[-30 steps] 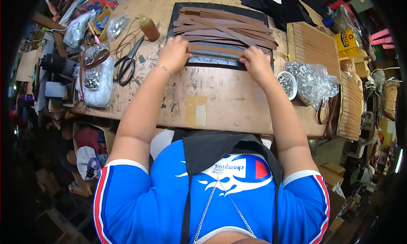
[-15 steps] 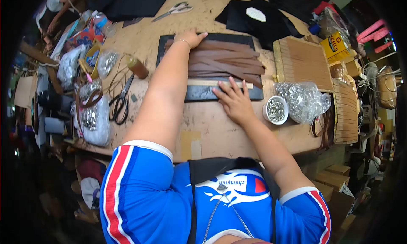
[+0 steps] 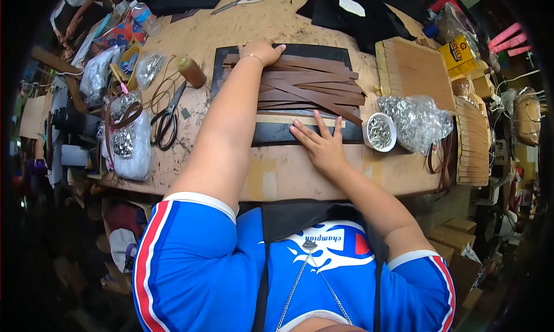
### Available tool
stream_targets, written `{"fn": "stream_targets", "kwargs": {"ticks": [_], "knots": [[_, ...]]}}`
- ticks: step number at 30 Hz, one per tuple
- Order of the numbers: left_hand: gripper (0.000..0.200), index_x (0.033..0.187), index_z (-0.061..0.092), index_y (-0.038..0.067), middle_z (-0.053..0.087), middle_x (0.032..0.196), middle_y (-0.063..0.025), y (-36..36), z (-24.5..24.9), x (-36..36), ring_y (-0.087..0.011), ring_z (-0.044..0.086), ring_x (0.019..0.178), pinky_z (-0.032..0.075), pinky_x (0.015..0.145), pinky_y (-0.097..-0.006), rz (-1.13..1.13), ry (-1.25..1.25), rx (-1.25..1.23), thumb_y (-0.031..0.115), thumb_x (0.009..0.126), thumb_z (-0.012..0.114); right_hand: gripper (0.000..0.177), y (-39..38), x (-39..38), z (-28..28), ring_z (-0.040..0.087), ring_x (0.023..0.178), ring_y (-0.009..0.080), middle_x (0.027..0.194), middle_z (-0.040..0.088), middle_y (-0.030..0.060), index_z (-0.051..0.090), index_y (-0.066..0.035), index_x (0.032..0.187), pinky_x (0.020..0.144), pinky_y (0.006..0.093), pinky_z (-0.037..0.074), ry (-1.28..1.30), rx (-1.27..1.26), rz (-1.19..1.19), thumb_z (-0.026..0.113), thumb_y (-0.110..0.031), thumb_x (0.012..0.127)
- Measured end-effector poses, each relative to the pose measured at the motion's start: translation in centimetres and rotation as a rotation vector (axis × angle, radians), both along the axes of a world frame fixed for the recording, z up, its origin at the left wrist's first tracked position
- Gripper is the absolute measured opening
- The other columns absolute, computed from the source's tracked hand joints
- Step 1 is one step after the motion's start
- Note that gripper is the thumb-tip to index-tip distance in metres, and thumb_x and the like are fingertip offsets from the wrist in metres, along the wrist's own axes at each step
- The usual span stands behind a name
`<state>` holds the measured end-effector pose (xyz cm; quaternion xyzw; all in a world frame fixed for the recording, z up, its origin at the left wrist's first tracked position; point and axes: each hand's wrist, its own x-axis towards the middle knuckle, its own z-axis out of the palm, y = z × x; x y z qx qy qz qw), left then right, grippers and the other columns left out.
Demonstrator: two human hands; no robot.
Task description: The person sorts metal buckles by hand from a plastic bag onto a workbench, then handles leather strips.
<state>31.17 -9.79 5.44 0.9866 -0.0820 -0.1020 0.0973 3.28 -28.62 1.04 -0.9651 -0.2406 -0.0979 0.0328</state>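
Note:
Several long brown strips (image 3: 311,89), leather-like, lie loosely overlapped on a dark flat board (image 3: 340,52). My left hand (image 3: 262,52) rests at the board's far edge, thumb out to the right; its other fingertips are hard to make out. My right hand (image 3: 324,150) is at the near edge, fingers spread, with the fingertips on or beside a thin pale strip like a ruler (image 3: 277,120). Neither hand visibly grips anything. A white cup (image 3: 380,132) of small metal pieces stands just right of the board.
Scissors with black handles (image 3: 166,127) and an amber bottle (image 3: 191,72) are on the left. Bagged metal parts (image 3: 415,124) and brown-covered panels (image 3: 415,72) crowd the right. Black cloth (image 3: 369,20) and pale-handled scissors (image 3: 242,0) lie at the back. Another person's arm (image 3: 78,17) shows far left.
The brown strips are spread wider, with more crossing diagonally. My right hand's fingers lie farther apart, and it is slightly lower against the board. My left hand stays at the far edge. The view shifts slightly.

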Motion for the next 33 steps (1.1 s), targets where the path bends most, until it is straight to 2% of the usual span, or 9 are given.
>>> {"fn": "stream_targets", "kwargs": {"ticks": [11,14,15,16,18,20,23,27,33], "knots": [[0.075,0.141,0.061,0.013,0.056,0.147,-0.0133,2.0,-0.1,-11.0,-0.0338,0.056,0.132,0.043,0.110,-0.0450,-0.061,-0.019,-0.031,0.070,0.095,0.043,0.063,0.1,-10.4,0.3,0.018,0.157,0.0299,0.164,0.036,-0.0122,0.045,-0.031,0.155,0.111,0.0815,-0.001,0.132,0.020,0.108,0.057,-0.015,0.095],[0.077,0.141,0.061,0.013,0.056,0.147,-0.0149,1.9,0.3,-13.9,-0.0343,0.054,0.134,0.042,0.111,-0.0442,-0.047,-0.015,-0.017,0.072,0.095,0.042,0.058,-0.3,-11.7,0.5,0.023,0.155,0.0289,0.159,0.043,-0.0110,0.052,-0.030,0.150,0.116,0.0770,0.002,0.079,0.072,0.204,0.066,-0.031,0.093],[0.078,0.142,0.060,0.015,0.054,0.149,-0.0133,2.1,0.0,-14.5,-0.0343,0.049,0.138,0.033,0.115,-0.0523,-0.044,-0.033,-0.049,0.074,0.094,0.042,0.057,-0.5,-11.7,0.6,0.025,0.154,0.0283,0.156,0.046,-0.0094,0.054,-0.030,0.147,0.117,0.0754,0.004,0.093,0.106,0.216,0.068,-0.035,0.092],[0.079,0.143,0.059,0.017,0.052,0.152,-0.0117,2.5,-0.4,-15.1,-0.0343,0.045,0.142,0.024,0.119,-0.0604,-0.038,-0.049,-0.080,0.076,0.093,0.042,0.055,-0.6,-11.5,0.8,0.028,0.153,0.0278,0.154,0.049,-0.0078,0.057,-0.030,0.145,0.118,0.0738,0.006,0.110,0.141,0.231,0.069,-0.038,0.092],[0.087,0.149,0.052,0.017,0.049,0.155,-0.0109,4.0,-0.8,-15.9,-0.0346,0.038,0.147,0.021,0.121,-0.0614,-0.048,-0.021,-0.187,0.080,0.090,0.043,0.052,-1.7,-10.4,1.5,0.032,0.150,0.0271,0.151,0.051,-0.0021,0.060,-0.031,0.141,0.121,0.0669,0.013,0.017,0.220,0.179,0.071,-0.035,0.091],[0.086,0.151,0.048,0.019,0.045,0.157,-0.0092,5.1,0.7,-19.5,-0.0337,0.035,0.149,0.016,0.123,-0.0613,-0.237,-0.503,-0.054,0.077,0.088,0.052,0.055,-2.8,-8.9,2.9,0.030,0.150,0.0306,0.155,0.046,-0.0009,0.058,-0.034,0.142,0.120,0.0666,0.016,-0.070,0.173,-0.009,0.073,-0.036,0.090],[0.088,0.155,0.042,0.025,0.040,0.161,-0.0049,6.0,1.8,-24.9,-0.0319,0.029,0.153,0.011,0.123,-0.0642,-0.531,-0.472,-0.112,0.076,0.085,0.058,0.066,-3.8,-6.0,4.8,0.021,0.152,0.0443,0.165,0.031,-0.0005,0.049,-0.041,0.150,0.119,0.0691,0.017,-0.028,0.125,-0.176,0.068,-0.053,0.088],[0.084,0.155,0.043,0.030,0.036,0.163,-0.0013,6.5,-0.9,-26.2,-0.0309,0.026,0.154,0.011,0.122,-0.0659,-0.518,-0.399,-0.089,0.071,0.084,0.064,0.073,-3.8,-2.8,4.2,0.014,0.154,0.0471,0.168,0.026,-0.0006,0.035,-0.041,0.157,0.117,0.0737,0.012,0.103,-0.074,-0.121,0.061,-0.059,0.091],[0.080,0.152,0.047,0.032,0.038,0.162,-0.0006,6.8,-1.6,-21.0,-0.0305,0.031,0.151,0.020,0.119,-0.0672,-0.489,-0.490,-0.037,0.073,0.085,0.060,0.072,-2.7,1.9,2.6,0.020,0.152,0.0473,0.167,0.028,0.0003,0.033,-0.037,0.158,0.114,0.0778,0.013,0.066,-0.091,-0.208,0.059,-0.057,0.094]]}}
